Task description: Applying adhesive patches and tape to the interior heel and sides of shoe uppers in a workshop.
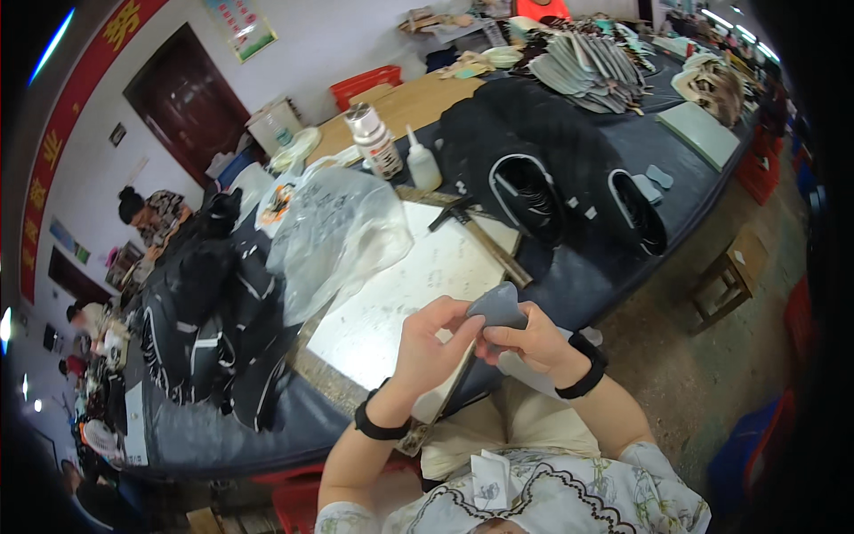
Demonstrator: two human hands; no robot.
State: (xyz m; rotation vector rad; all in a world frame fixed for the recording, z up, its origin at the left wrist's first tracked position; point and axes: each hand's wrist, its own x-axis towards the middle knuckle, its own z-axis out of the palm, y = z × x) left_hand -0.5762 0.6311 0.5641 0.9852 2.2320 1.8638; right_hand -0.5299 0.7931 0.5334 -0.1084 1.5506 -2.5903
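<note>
Between my two hands is a small, dark grey rounded flat piece (499,307), held above the near edge of the table. My left hand (438,338) pinches its left side between thumb and fingers. My right hand (539,343) grips its right side, thumb on top. Just beyond them, a hammer (489,245) with a wooden handle lies across the corner of a white board (374,311). Black shoe uppers (527,191) with white trim lie on the dark table cover past the hammer.
A clear plastic bag (334,236) covers the board's left part. Behind stand a spray can (374,142) and a squeeze bottle (422,165). Black uppers (209,329) pile up at left; grey pieces (587,71) are stacked far right. A wooden stool (731,271) stands on the floor at right.
</note>
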